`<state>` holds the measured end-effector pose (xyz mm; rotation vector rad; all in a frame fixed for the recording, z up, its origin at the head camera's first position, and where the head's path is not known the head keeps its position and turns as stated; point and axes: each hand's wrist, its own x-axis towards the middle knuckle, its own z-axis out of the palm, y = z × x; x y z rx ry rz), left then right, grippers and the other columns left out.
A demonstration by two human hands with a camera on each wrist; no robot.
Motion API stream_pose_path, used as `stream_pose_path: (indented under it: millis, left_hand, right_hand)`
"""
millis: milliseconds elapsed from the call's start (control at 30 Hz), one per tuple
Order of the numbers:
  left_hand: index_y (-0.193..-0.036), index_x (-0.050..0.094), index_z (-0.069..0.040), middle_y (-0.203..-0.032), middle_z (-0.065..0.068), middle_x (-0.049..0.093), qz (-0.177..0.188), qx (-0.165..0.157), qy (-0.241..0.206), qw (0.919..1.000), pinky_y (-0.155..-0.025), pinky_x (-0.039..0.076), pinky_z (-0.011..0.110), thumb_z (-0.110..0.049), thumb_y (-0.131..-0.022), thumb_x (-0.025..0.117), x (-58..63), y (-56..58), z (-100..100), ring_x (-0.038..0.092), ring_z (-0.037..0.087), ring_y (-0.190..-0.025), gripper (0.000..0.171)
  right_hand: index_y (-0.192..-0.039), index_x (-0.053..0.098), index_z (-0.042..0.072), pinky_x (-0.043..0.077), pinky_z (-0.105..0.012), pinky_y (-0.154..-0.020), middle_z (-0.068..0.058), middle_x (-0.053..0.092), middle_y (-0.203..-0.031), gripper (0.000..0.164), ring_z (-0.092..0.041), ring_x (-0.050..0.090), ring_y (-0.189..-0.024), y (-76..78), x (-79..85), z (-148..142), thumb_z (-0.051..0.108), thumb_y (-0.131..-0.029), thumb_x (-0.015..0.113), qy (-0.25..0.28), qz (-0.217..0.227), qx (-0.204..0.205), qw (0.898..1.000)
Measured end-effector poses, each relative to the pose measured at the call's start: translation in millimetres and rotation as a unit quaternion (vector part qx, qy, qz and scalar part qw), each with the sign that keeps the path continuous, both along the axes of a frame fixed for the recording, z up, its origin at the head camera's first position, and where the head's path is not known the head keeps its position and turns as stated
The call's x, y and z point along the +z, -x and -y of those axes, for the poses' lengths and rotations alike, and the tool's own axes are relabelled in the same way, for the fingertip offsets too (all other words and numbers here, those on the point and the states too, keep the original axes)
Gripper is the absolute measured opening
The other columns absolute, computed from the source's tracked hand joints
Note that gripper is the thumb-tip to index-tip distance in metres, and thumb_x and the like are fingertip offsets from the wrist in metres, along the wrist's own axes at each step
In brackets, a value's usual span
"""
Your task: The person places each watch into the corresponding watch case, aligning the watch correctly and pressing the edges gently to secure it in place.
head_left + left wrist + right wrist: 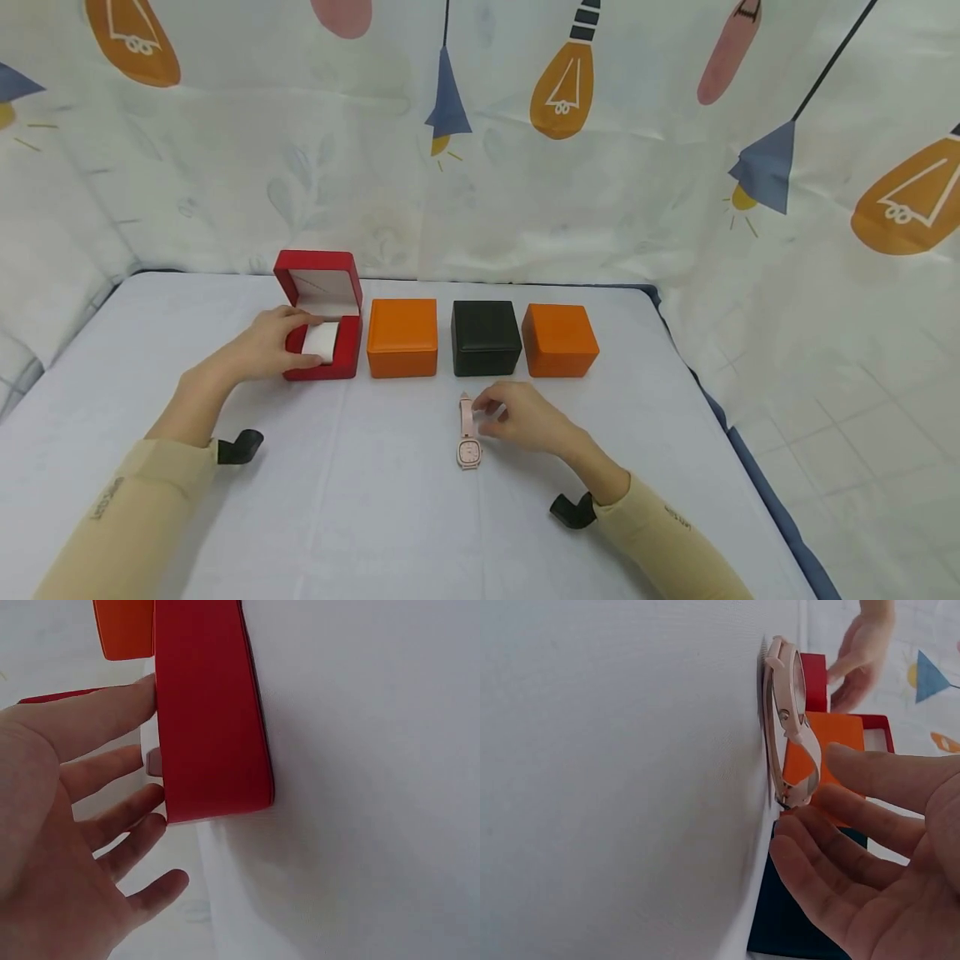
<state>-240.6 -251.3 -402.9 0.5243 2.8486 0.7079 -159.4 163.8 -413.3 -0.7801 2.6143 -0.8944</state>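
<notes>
A red watch box [345, 354] stands at the left with its lid raised. Inside lies a white cushion [321, 342], and my left hand [262, 343] reaches over the box wall and pinches this cushion between thumb and fingers. In the left wrist view the red side wall [214, 712] hides most of the cushion. A pink wristwatch [468, 450] lies on the white cloth, dial toward me and strap pointing away. My right hand [528, 417] is just right of the strap, fingers loosely bent around no object. The right wrist view shows the fingertips close by the buckle end [795, 796].
Right of the red box stand an orange box [402, 337], a dark green box [486, 337] and another orange box [561, 340], all with lids down. A patterned curtain [495, 208] hangs behind the table. Black wrist mounts [240, 447] stick out from both sleeves.
</notes>
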Motion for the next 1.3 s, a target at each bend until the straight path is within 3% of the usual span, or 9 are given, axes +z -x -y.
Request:
stream_pose_path:
  millis: [200,367,733,967,1300]
  left_hand:
    - [-0.140,0.052,0.008,-0.138,0.037,0.039,0.007,-0.007,0.016,0.9998,-0.092,0.047,0.071,-0.026,-0.085,0.082,3.3,5.8,0.9,0.034,0.054,-0.125,0.071]
    - [-0.138,0.054,0.008,-0.135,0.036,0.040,0.012,-0.009,0.034,0.9993,-0.090,0.050,0.069,-0.027,-0.080,0.086,4.7,12.2,0.5,0.035,0.054,-0.123,0.075]
    - [-0.139,0.053,0.008,-0.136,0.036,0.038,0.033,-0.001,0.065,0.9973,-0.088,0.053,0.067,-0.026,-0.074,0.091,8.5,21.8,-2.4,0.033,0.054,-0.125,0.084]
    - [-0.138,0.053,0.008,-0.134,0.036,0.039,0.038,-0.002,0.074,0.9965,-0.087,0.053,0.065,-0.025,-0.072,0.093,11.2,23.6,-5.3,0.034,0.053,-0.124,0.084]
    - [-0.132,0.050,0.006,-0.132,0.033,0.039,0.033,-0.007,0.054,0.9980,-0.089,0.052,0.066,-0.022,-0.076,0.090,6.1,22.7,-3.8,0.035,0.051,-0.121,0.075]
  right_hand:
    - [-0.116,0.073,0.006,0.056,-0.027,-0.083,-0.001,0.070,-0.104,0.029,-0.018,0.064,-0.096,0.6,-2.7,-0.1,0.010,-0.088,0.081,-0.003,0.017,-0.004,1.000]
    - [-0.119,0.068,0.001,0.057,-0.029,-0.084,-0.003,0.069,-0.101,0.036,-0.016,0.064,-0.092,2.0,-5.6,-1.3,0.010,-0.087,0.083,0.026,0.054,-0.025,0.998]
    - [-0.130,0.059,-0.001,0.058,-0.028,-0.083,-0.003,0.072,-0.104,0.049,-0.015,0.068,-0.091,6.9,-15.2,-4.7,0.011,-0.088,0.081,0.112,0.161,-0.057,0.979]
    - [-0.126,0.062,-0.003,0.058,-0.028,-0.078,-0.003,0.074,-0.099,0.044,-0.017,0.069,-0.087,6.2,-16.3,-3.1,0.009,-0.088,0.081,0.123,0.191,-0.058,0.972]
    - [-0.116,0.067,-0.002,0.056,-0.026,-0.073,0.000,0.071,-0.088,0.040,-0.016,0.066,-0.078,3.7,-15.4,1.2,0.012,-0.084,0.086,0.096,0.194,-0.049,0.975]
